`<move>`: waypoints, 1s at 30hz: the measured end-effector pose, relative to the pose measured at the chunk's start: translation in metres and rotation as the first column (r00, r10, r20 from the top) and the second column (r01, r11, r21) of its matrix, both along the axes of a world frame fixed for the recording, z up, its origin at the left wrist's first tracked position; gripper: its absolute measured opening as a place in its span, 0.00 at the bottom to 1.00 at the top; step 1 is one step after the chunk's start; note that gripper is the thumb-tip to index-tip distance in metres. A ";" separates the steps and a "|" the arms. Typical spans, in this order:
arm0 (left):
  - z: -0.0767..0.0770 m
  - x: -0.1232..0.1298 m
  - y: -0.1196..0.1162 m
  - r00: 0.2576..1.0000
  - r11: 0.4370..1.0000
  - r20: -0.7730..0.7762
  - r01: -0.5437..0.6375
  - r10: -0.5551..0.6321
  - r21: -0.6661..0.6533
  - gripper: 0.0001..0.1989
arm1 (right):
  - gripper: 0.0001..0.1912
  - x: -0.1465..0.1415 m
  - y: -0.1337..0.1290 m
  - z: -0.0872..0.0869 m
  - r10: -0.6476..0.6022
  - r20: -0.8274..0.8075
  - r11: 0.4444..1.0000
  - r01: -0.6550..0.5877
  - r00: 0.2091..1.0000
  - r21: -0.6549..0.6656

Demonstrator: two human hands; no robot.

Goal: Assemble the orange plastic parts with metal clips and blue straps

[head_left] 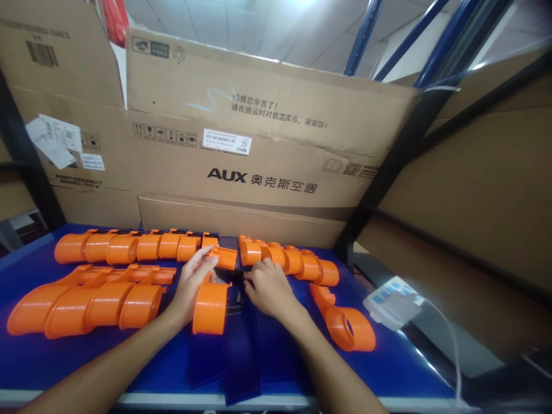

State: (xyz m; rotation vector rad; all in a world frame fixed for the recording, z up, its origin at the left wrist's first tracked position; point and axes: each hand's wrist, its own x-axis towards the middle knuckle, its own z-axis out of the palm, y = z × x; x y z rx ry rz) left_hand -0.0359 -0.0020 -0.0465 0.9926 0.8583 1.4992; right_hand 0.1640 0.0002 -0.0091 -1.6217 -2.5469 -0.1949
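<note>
Ok so the orange plastic part [210, 307] is up in the left hand [192, 282], above the middle of the bench [401, 374]; the left fingers and thumb are closed round its narrow stem, with the wide round end hanging down and the smaller clip-like end sticking up.

The right hand [269, 287] is just beside it, fingers curled in at some black material [236, 273]; honestly can't tell if they're pinching it or only touching, the knuckles hide that.

Handling-wise I'd guess light, stiff and a bit slick, going by the gloss; the stem looks like the right place to hold, since squeezing the thin round wall might flex or crack it; the dark blue strips [241, 356] near the front edge look floppy by comparison.

No boxes or trays that I can see on the bench; the nearest thing to containers is the hollow round ends, and most openings face away, so no clue what's inside; similar parts sit in a back-left row [121, 250], a front-left row [106, 302] and a right-hand row [293, 261]; a lone part [357, 336] lies towards the right edge, near a white-and-blue device [394, 302].
</note>
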 end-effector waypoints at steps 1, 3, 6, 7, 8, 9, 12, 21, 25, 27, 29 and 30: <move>0.000 0.000 0.000 1.000 1.000 0.003 -0.001 0.001 -0.002 0.31 | 0.16 0.002 0.001 0.000 -0.005 -0.020 1.000 0.005 1.000 0.017; 0.001 0.000 -0.001 1.000 1.000 0.013 0.003 -0.003 -0.006 0.31 | 0.16 0.004 0.003 0.002 -0.021 -0.060 0.998 0.024 0.998 0.055; 0.001 0.001 -0.001 1.000 1.000 0.021 0.002 -0.002 -0.007 0.31 | 0.14 0.009 0.005 0.007 -0.042 -0.144 0.993 0.057 0.989 0.099; 0.001 0.001 -0.001 1.000 1.000 0.020 0.002 -0.002 -0.008 0.31 | 0.12 0.010 0.006 0.009 -0.038 -0.191 0.992 0.060 0.981 0.108; 0.001 0.001 -0.001 1.000 1.000 0.018 0.003 -0.003 -0.008 0.32 | 0.11 0.011 0.007 0.010 -0.026 -0.254 0.992 0.056 0.967 0.112; 0.001 0.001 -0.001 1.000 1.000 0.017 0.005 -0.005 -0.007 0.32 | 0.11 0.013 0.008 0.011 -0.006 -0.336 0.993 0.045 0.942 0.108; 0.001 0.001 -0.002 1.000 1.000 0.018 0.019 -0.019 -0.002 0.33 | 0.12 0.015 0.011 0.010 0.067 -0.675 0.998 -0.057 0.735 0.037; 0.006 0.003 -0.004 1.000 1.000 0.019 0.005 -0.006 0.012 0.34 | 0.18 0.010 0.018 0.001 -0.020 -0.996 0.975 -0.217 0.090 -0.040; 0.007 0.003 -0.005 0.999 1.000 0.033 0.016 -0.017 0.008 0.34 | 0.19 0.009 0.020 0.000 -0.043 -0.997 0.977 -0.205 0.059 -0.054; 0.007 0.003 -0.005 0.999 1.000 0.028 0.021 -0.021 0.012 0.33 | 0.18 0.010 0.020 -0.001 -0.045 -0.997 0.979 -0.197 0.063 -0.057; 0.007 0.004 -0.006 1.000 1.000 0.022 0.017 -0.018 0.013 0.33 | 0.18 0.010 0.019 -0.001 -0.046 -0.996 0.981 -0.186 0.071 -0.058; 0.007 0.004 -0.006 1.000 1.000 0.022 0.015 -0.015 0.011 0.33 | 0.19 0.010 0.019 0.000 -0.044 -0.996 0.982 -0.182 0.078 -0.057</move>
